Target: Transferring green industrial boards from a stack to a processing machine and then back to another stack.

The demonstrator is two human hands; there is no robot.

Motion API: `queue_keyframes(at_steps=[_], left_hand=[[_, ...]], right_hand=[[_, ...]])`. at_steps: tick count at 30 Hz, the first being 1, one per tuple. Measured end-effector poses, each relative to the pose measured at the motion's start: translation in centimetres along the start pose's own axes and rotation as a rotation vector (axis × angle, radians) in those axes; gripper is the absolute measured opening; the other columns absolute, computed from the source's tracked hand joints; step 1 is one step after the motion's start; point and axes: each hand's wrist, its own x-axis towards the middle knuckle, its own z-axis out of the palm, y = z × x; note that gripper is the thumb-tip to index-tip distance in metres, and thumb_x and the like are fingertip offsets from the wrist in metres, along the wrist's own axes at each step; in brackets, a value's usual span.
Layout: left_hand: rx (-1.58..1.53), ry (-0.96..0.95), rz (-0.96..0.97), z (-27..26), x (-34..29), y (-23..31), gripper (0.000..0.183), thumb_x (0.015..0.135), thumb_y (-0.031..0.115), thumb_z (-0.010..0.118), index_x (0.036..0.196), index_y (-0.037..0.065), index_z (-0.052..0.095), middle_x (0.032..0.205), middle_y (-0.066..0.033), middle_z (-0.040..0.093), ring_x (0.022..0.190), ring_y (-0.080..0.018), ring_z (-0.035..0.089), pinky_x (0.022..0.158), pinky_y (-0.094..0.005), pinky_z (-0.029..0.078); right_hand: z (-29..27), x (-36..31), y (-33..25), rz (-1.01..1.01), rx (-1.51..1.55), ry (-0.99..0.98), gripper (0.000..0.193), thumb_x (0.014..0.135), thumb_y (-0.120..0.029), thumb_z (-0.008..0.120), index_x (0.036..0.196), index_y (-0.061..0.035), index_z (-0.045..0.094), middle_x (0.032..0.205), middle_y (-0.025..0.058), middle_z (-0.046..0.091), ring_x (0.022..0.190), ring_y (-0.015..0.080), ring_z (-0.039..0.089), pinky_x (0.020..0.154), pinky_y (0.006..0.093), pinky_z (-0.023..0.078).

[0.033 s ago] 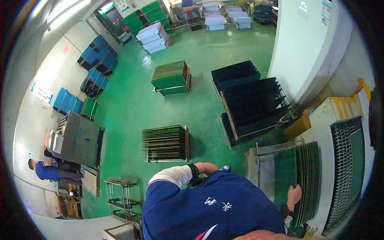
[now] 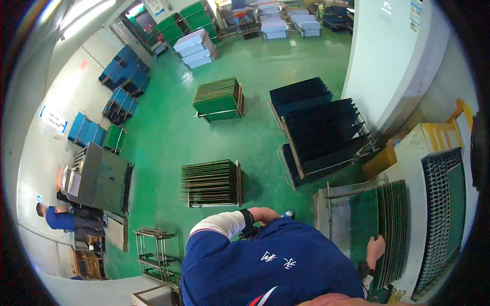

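My right hand (image 2: pixel 376 248) is closed at the edge of a green board (image 2: pixel 364 214), the front one of a row standing upright in a rack (image 2: pixel 330 214) on my right. Several thin boards (image 2: pixel 395 229) stand close behind it, edge up. My left arm, in a white sleeve with a dark wristband, bends across in front of my navy shirt. Only the back of my left hand (image 2: pixel 265 214) shows by my waist; its fingers are hidden behind my body.
Racks of green boards (image 2: pixel 209 182) and dark panels (image 2: pixel 321 127) stand on the green floor ahead. A slotted dark rack (image 2: pixel 440 219) is at far right. On the left are a metal shelf cart (image 2: pixel 153 255), a grey machine (image 2: pixel 97 173) and a person in blue (image 2: pixel 59 218).
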Motion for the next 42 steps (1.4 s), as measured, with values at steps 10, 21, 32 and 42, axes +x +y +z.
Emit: queue_keyframes(at_steps=[10, 21, 32, 42], left_hand=[[0.071, 0.050, 0.031, 2.3, 3.0, -3.8, 0.035, 0.082, 0.030, 0.059, 0.113, 0.015, 0.057, 0.079, -0.0116, 0.066, 0.061, -0.0215, 0.060, 0.057, -0.0352, 0.047], [0.187, 0.104, 0.161, 2.5, 3.1, -3.8, 0.038, 0.080, 0.029, 0.060, 0.115, 0.016, 0.055, 0.085, -0.0160, 0.066, 0.069, -0.0295, 0.063, 0.061, -0.0413, 0.047], [0.210, 0.106, 0.140, 2.4, 3.2, -3.5, 0.040, 0.080, 0.032, 0.061, 0.118, 0.021, 0.055, 0.084, -0.0143, 0.067, 0.068, -0.0296, 0.063, 0.060, -0.0404, 0.047], [0.183, 0.088, 0.110, 3.1, 4.9, -5.3, 0.038, 0.078, 0.032, 0.061, 0.113, 0.018, 0.057, 0.081, -0.0148, 0.066, 0.068, -0.0316, 0.063, 0.062, -0.0420, 0.046]], right_hand=[[-0.5, -0.1, -0.4, 0.005, -0.047, -0.018, 0.036, 0.079, -0.021, 0.065, 0.107, 0.0013, 0.060, 0.102, 0.0203, 0.063, 0.097, 0.0357, 0.060, 0.082, 0.0446, 0.047], [-1.4, -0.1, -1.1, 0.022, 0.013, -0.030, 0.030, 0.078, -0.019, 0.066, 0.102, 0.0001, 0.062, 0.096, 0.0202, 0.065, 0.091, 0.0377, 0.062, 0.077, 0.0451, 0.048], [-0.7, 0.3, -0.2, 0.044, 0.006, 0.005, 0.030, 0.078, -0.019, 0.067, 0.101, -0.0007, 0.063, 0.096, 0.0197, 0.065, 0.090, 0.0370, 0.062, 0.077, 0.0454, 0.049], [-1.5, 0.3, -0.6, 0.040, 0.001, -0.027, 0.029, 0.078, -0.019, 0.066, 0.102, -0.0014, 0.062, 0.098, 0.0177, 0.065, 0.093, 0.0360, 0.061, 0.078, 0.0452, 0.048]])
